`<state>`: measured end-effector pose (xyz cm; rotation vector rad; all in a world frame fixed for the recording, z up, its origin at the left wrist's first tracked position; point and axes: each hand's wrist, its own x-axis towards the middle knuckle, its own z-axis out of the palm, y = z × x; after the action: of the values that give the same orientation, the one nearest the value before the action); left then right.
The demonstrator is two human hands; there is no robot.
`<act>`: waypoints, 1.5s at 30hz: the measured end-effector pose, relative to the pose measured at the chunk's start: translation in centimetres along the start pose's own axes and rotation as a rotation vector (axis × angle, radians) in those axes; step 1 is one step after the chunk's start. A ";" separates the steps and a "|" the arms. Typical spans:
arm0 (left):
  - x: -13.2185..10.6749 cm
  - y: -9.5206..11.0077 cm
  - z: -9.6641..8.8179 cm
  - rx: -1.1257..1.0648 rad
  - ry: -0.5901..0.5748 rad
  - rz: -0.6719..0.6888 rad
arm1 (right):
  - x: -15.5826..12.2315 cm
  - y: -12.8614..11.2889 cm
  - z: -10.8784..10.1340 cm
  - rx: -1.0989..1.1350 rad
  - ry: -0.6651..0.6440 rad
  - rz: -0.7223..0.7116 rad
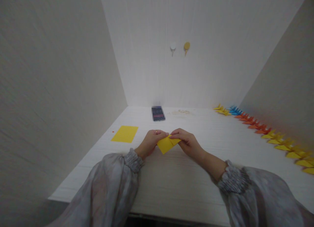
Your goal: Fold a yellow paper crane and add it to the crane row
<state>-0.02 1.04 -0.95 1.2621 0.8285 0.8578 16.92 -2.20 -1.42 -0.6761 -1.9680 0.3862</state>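
A partly folded piece of yellow origami paper (pixel 165 145) is held above the middle of the white table, one corner pointing down toward me. My left hand (pixel 151 141) pinches its upper left edge, the thumb lying along the top. At the upper right, my right hand (pixel 186 140) grips the paper between thumb and fingers, near a folded flap. The two thumbs almost meet at the top edge. Fingers behind the paper are hidden. Left of my hands, a flat yellow sheet (pixel 125 134) lies on the table.
A phone (pixel 158 113) with a blurred screen lies near the back wall. Folded paper cranes (pixel 255 125) in yellow, blue and orange line the right side. A tiny orange scrap (pixel 113 131) sits by the left edge. Two hooks (pixel 186 46) hang on the back wall.
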 end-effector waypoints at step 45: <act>0.5 -1.0 0.1 0.039 0.007 0.089 | -0.1 1.2 1.3 0.259 0.131 0.736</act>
<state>0.35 1.37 -1.94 1.3386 0.8023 0.9213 16.14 -1.30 -2.68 -1.2075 -1.4539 0.9920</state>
